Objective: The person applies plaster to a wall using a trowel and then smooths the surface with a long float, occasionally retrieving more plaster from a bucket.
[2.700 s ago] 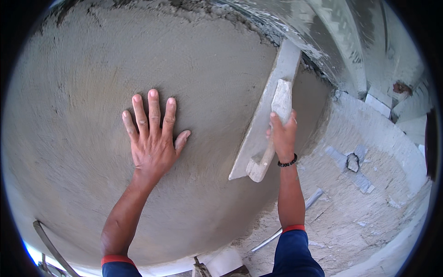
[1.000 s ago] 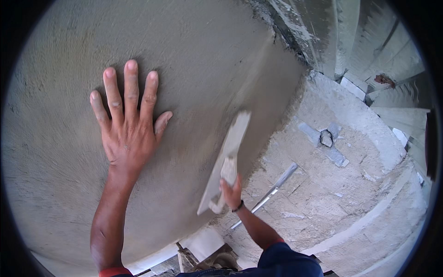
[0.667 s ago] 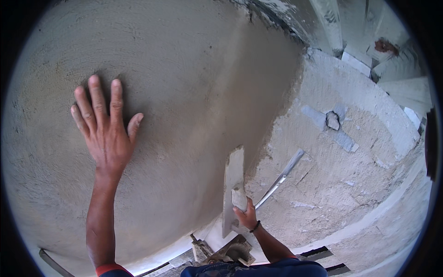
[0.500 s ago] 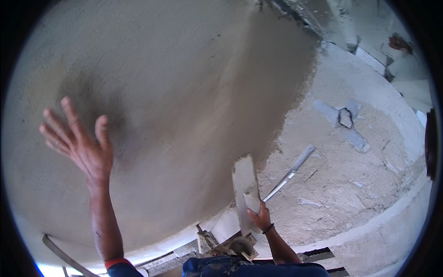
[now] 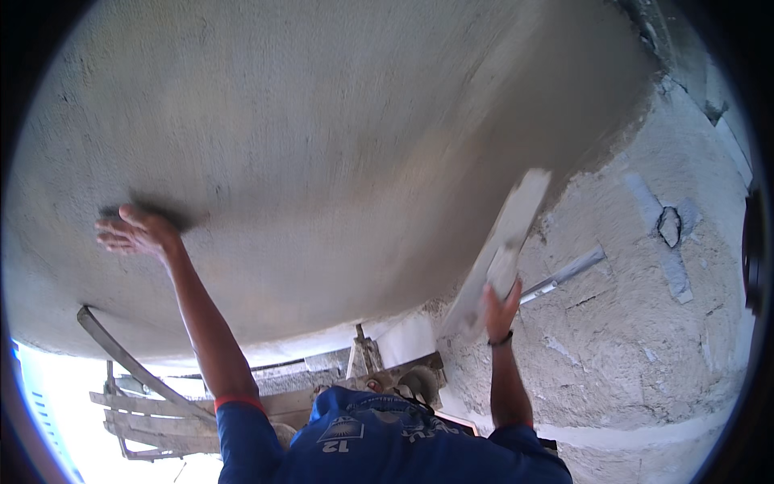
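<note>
A broad curved surface of grey plaster (image 5: 322,177) fills the upper view. On its left side, my left hand (image 5: 139,231) is empty with fingers stretched out, close to the plaster; whether the palm touches cannot be made out. My right hand (image 5: 501,310) grips the handle of a long, pale plastering float (image 5: 524,206), slightly blurred. The float slants up and to the right along the border between the darker, smooth plaster and the rough, pale wall (image 5: 613,347). How flat its face lies against the surface is unclear.
A silvery pipe (image 5: 572,270) protrudes near my right hand. Farther right, the wall has a dark-edged hole (image 5: 669,227) with smooth patches around it. Below left are a bent metal bar (image 5: 133,363) and slatted boards (image 5: 153,421). A round vessel (image 5: 421,383) stands below the plaster.
The view has shifted. My right hand has gone up and right with the float, which now leans right instead of left. My left hand's fingers now point left rather than up.
</note>
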Motion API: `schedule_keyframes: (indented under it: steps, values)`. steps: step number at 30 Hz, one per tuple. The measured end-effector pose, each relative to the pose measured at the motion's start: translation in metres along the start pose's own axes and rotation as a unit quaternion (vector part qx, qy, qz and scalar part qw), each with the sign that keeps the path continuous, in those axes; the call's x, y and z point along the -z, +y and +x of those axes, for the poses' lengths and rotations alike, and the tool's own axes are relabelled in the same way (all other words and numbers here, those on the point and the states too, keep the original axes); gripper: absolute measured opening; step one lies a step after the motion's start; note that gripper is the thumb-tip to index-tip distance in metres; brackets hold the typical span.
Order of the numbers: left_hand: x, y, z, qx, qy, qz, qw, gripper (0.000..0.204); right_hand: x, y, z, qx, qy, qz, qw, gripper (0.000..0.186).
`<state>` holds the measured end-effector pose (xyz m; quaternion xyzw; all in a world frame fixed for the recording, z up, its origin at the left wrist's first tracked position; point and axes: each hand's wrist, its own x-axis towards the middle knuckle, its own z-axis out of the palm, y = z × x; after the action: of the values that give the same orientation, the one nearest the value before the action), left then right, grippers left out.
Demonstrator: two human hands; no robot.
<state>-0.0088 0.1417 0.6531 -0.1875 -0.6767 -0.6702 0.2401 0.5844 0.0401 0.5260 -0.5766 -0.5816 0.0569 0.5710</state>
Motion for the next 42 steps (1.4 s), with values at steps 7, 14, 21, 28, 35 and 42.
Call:
schedule_keyframes:
  steps: [7, 14, 21, 28, 35, 42]
  values:
    - [0.007, 0.026, -0.004, -0.004, 0.004, 0.0, 1.0, 0.092, -0.031, -0.109, 0.154, 0.029, 0.007, 0.213, 0.977, 0.048]
    - [0.005, 0.028, -0.01, -0.002, -0.002, 0.002, 1.0, 0.099, -0.061, -0.102, 0.188, 0.049, -0.021, 0.192, 0.98, 0.038]
    - [-0.007, 0.003, -0.011, 0.031, 0.004, 0.01, 0.999, 0.104, -0.113, -0.015, 0.105, -0.031, -0.071, 0.162, 0.984, 0.068]
    - [0.004, 0.017, 0.004, -0.016, 0.028, -0.004, 0.999, 0.092, -0.167, 0.03, 0.035, -0.063, -0.124, 0.221, 0.965, 0.069]
    - [0.013, 0.014, -0.009, 0.007, 0.01, -0.001, 1.0, 0.091, -0.13, -0.144, 0.095, 0.108, -0.206, 0.207, 0.95, 0.068]
    - [0.015, 0.01, -0.008, 0.001, 0.012, 0.025, 1.0, 0.085, -0.153, -0.253, 0.123, 0.264, -0.153, 0.156, 0.939, 0.065]
